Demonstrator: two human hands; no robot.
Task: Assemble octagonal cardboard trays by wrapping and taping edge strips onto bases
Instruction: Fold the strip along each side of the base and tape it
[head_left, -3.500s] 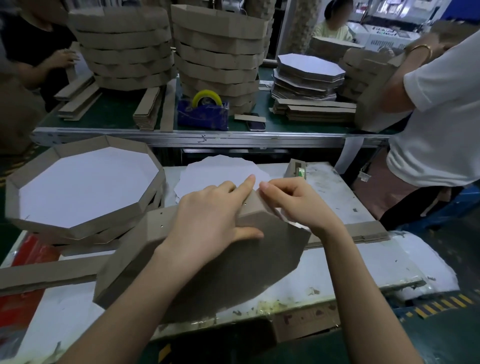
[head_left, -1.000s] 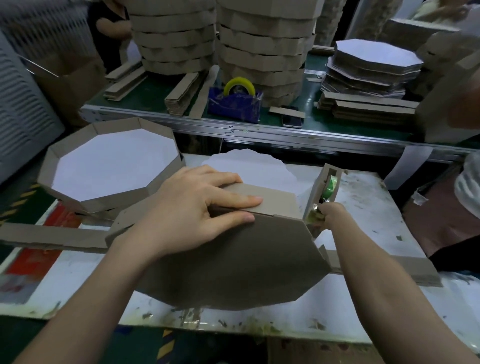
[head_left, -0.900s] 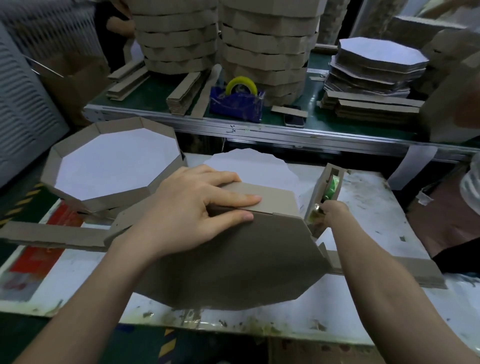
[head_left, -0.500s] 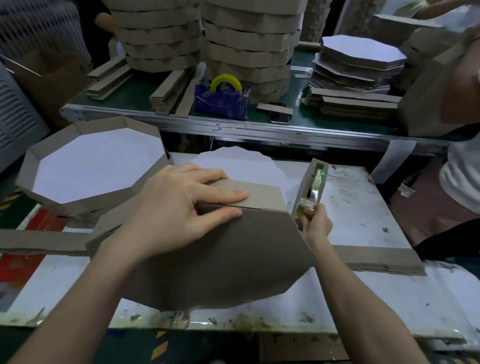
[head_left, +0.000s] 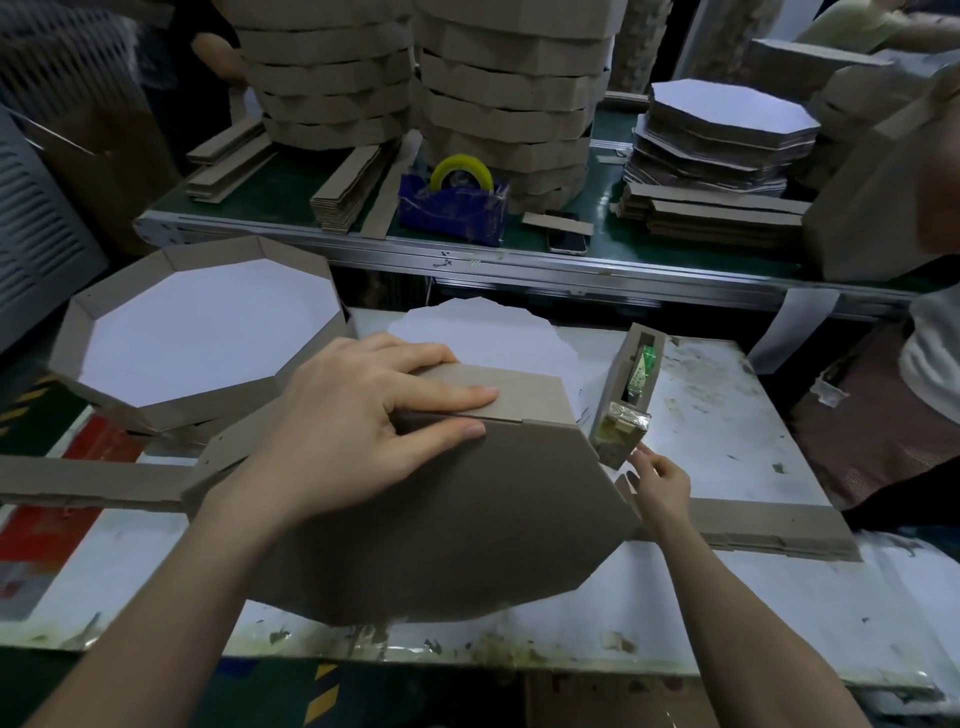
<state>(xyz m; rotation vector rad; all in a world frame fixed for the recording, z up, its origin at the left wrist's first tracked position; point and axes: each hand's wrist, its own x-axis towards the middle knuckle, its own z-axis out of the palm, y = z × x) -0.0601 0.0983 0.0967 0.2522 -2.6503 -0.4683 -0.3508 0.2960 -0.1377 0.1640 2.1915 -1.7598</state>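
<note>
Fingers (head_left: 441, 399) flat on edge strip (head_left: 524, 396)

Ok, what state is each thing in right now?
base, tilted up on its edge.
edge strip, folded over base's top, ends loose.
left hand, pressing edge strip onto base.
right hand, fingers at tape dispenser; grip unclear.
tape dispenser, upright on table.
finished tray, open side up.
</note>
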